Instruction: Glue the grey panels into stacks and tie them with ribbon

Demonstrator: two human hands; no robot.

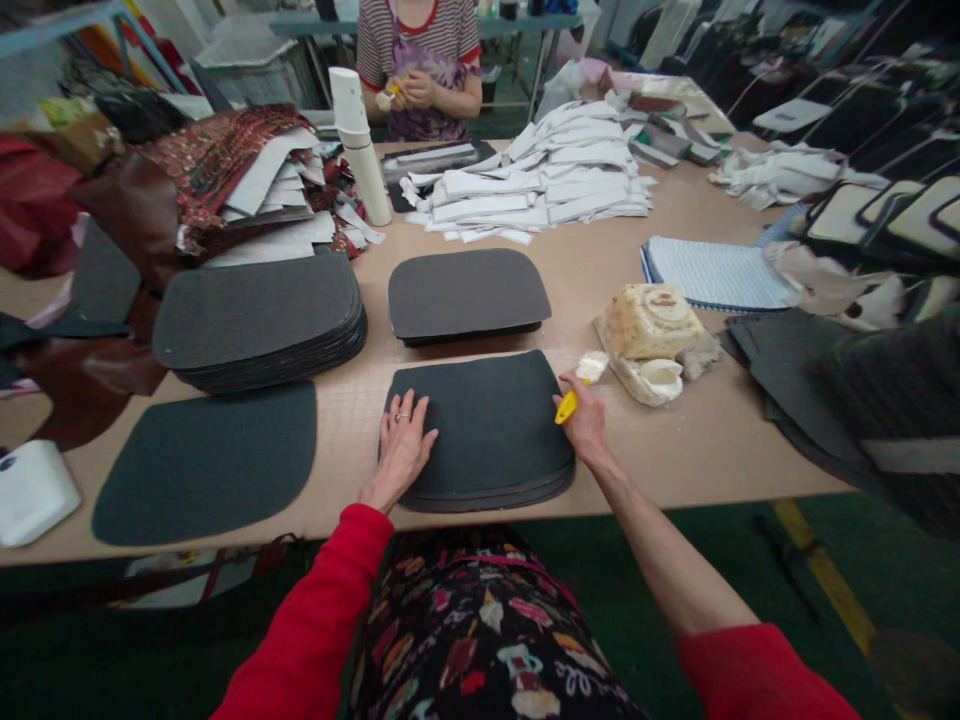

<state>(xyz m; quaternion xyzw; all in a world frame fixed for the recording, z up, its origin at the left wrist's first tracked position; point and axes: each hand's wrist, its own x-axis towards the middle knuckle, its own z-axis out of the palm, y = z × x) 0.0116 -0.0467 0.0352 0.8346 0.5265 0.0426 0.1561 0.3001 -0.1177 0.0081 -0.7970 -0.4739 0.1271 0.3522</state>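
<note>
My left hand (403,440) lies with fingers spread on the left side of a stack of dark rounded panels (487,425) at the table's near edge. At the stack's right edge, my right hand (585,420) is closed round a brush (568,405) with a yellow handle; its whitish bristle end (592,367) points away from me. Just beyond that hand stands a crusted, cream-coloured glue container (651,325) with a white cup-like opening (658,381). Behind the near stack sits another pile of grey panels (470,290).
A taller panel stack (259,310) and a single dark panel (210,465) lie on the left. White strips (547,180) are heaped at the back beside an upright white tube (364,160). A co-worker (420,70) stands across the table. More grey pieces (795,380) lie right.
</note>
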